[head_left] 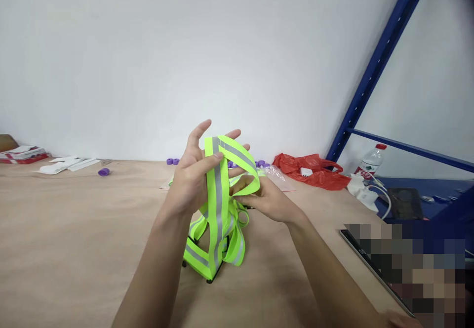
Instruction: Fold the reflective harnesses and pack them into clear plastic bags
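Note:
A neon yellow-green reflective strap harness (pixel 218 209) with grey stripes hangs from my hands in loops above the table. My left hand (pixel 192 172) pinches one strap between the thumb in front and the palm behind, its other fingers spread upward. My right hand (pixel 264 197) grips a looped part of the same harness lower down on the right; its fingertips are partly hidden behind the strap. Below, the rest of the webbing bunches up, with black buckle or edge pieces near its bottom.
Small purple rolls (pixel 104 172) lie at the left, with more behind my hands. White papers (pixel 66 165) sit at the far left. A red plastic bag (pixel 314 170), a bottle (pixel 372 160), a white charger with cable (pixel 365 193) and a tablet-like device (pixel 374 268) are on the right, by a blue metal frame (pixel 370 76).

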Demonstrator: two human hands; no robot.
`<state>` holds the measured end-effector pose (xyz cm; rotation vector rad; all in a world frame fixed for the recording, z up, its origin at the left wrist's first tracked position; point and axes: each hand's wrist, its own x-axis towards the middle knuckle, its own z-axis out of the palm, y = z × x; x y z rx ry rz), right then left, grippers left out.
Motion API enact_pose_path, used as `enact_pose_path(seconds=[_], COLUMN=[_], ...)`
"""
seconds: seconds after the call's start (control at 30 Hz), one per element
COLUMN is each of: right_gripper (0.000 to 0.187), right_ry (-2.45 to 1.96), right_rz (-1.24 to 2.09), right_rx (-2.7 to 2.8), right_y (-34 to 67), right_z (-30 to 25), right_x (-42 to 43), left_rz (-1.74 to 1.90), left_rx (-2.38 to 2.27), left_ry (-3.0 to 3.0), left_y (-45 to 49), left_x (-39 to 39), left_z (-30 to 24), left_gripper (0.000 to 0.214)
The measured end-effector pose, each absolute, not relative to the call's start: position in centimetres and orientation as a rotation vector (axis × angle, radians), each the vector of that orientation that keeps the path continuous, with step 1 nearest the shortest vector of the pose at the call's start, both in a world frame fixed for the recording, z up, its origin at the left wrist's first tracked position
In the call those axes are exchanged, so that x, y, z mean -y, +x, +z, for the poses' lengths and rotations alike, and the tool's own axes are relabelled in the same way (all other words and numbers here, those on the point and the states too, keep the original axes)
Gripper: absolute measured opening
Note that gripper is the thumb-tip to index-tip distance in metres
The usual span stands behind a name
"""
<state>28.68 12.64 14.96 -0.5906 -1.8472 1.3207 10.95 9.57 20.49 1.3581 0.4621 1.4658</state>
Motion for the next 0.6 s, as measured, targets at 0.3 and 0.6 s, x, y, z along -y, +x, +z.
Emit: enact_pose_path(seconds=[0.3,0.6], right_gripper=[0.021,0.03], right_ry=[-0.515,-0.505], right_rz=[1.108,1.207], right_rx=[1.575,1.303], right_y=[30.4,30.4], right_z=[15.1,15.2], right_x=[-14.1,-14.1], left_rz=[1.407,1.3], left_rx=[-0.778,-0.83], left_ry=[1.555,1.619], left_y=[7.3,5.7], left_x=[-10.2,-11.0], left_z=[21.0,20.8], left_gripper=[0.066,0.051])
